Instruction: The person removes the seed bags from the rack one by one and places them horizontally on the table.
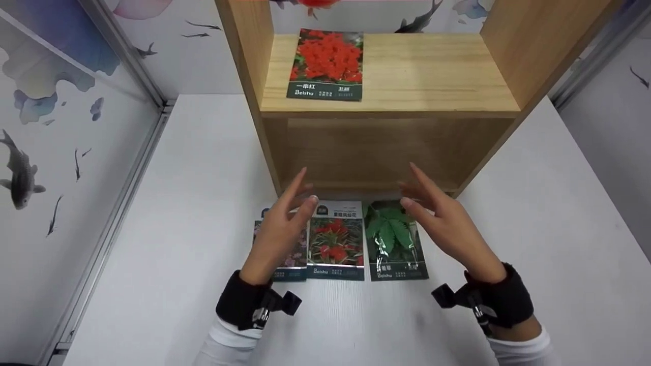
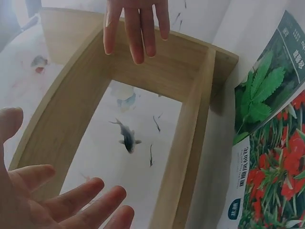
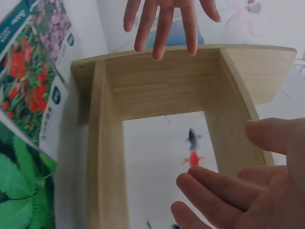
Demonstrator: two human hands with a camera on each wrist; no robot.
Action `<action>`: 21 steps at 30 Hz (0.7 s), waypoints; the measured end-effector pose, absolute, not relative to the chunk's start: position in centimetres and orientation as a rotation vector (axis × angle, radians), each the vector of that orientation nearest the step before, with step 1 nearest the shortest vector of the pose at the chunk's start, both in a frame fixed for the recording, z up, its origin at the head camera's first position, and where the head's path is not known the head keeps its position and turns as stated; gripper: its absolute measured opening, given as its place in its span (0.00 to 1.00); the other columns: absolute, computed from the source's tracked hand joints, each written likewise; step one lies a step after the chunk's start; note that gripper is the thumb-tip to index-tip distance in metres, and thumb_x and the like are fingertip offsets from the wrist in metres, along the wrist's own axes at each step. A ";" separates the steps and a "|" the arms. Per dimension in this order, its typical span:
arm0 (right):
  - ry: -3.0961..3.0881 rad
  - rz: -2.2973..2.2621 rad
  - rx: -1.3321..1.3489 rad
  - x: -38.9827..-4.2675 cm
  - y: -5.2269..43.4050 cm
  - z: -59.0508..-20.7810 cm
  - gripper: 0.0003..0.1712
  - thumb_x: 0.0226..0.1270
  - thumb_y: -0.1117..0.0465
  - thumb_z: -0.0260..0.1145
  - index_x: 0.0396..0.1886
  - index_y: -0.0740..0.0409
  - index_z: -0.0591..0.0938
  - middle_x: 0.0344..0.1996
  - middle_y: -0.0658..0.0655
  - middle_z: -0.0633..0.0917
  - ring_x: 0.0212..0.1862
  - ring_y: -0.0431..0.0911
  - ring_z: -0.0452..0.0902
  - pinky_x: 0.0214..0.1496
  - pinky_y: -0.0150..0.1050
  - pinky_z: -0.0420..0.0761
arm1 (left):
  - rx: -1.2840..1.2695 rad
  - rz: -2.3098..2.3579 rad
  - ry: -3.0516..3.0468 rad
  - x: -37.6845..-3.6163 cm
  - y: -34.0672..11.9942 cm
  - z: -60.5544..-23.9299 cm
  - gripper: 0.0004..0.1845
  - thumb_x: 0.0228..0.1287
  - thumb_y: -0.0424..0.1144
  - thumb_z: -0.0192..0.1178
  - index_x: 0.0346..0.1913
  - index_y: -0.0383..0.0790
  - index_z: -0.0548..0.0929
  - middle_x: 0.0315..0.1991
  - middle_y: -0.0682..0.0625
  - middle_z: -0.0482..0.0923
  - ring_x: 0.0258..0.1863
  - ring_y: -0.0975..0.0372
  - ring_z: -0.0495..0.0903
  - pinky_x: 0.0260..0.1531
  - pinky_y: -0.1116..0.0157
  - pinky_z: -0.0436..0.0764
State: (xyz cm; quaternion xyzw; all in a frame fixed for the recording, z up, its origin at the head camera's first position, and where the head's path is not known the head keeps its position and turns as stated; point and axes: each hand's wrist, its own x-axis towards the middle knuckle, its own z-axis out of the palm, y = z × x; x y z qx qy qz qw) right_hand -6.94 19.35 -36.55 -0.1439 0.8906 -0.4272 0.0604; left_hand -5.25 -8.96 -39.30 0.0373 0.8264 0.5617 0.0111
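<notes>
My left hand (image 1: 279, 229) hovers with loosely extended fingers over a seed packet with purple flowers (image 1: 296, 259), hiding part of it. Beside that packet lies one picturing red flowers among narrow leaves (image 1: 335, 241). To its right is a packet with a green leaf (image 1: 391, 241), and my right hand (image 1: 452, 229) is held near its upper right corner, fingers spread and pointing forward. Nothing is in either hand. On the wooden shelf (image 1: 422, 71) rests another packet, covered in red blossoms (image 1: 329, 63). Both wrist views show the two hands facing each other in front of the shelf.
The wooden unit stands upright on the white table (image 1: 203, 178), its lower compartment (image 1: 366, 152) right behind the row of packets. Panels printed with fish (image 1: 23, 173) enclose the table at the left, right and back.
</notes>
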 end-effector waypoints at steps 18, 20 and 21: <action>2.716 -1.359 -0.583 -10.2 17.3 -32.0 0.33 0.72 0.45 0.47 0.70 0.26 0.46 0.62 0.52 0.72 0.63 0.46 0.67 0.62 0.55 0.66 | 0.222 1.793 2.691 -7.9 -10.8 -33.3 0.35 0.59 0.71 0.40 0.68 0.75 0.45 0.67 0.55 0.61 0.64 0.59 0.65 0.55 0.53 0.72; 2.707 -1.389 -0.575 -10.9 17.3 -31.6 0.33 0.71 0.45 0.48 0.71 0.27 0.46 0.61 0.54 0.73 0.62 0.47 0.68 0.62 0.55 0.65 | 0.208 1.787 2.701 -8.3 -10.9 -32.8 0.35 0.59 0.72 0.40 0.68 0.76 0.45 0.67 0.55 0.61 0.64 0.60 0.64 0.57 0.53 0.70; 2.697 -1.413 -0.573 -11.3 17.3 -31.4 0.33 0.71 0.44 0.48 0.71 0.28 0.46 0.61 0.55 0.73 0.62 0.48 0.69 0.62 0.55 0.65 | 0.200 1.788 2.701 -8.5 -10.9 -32.6 0.34 0.59 0.72 0.39 0.68 0.76 0.45 0.67 0.55 0.61 0.65 0.61 0.64 0.58 0.53 0.69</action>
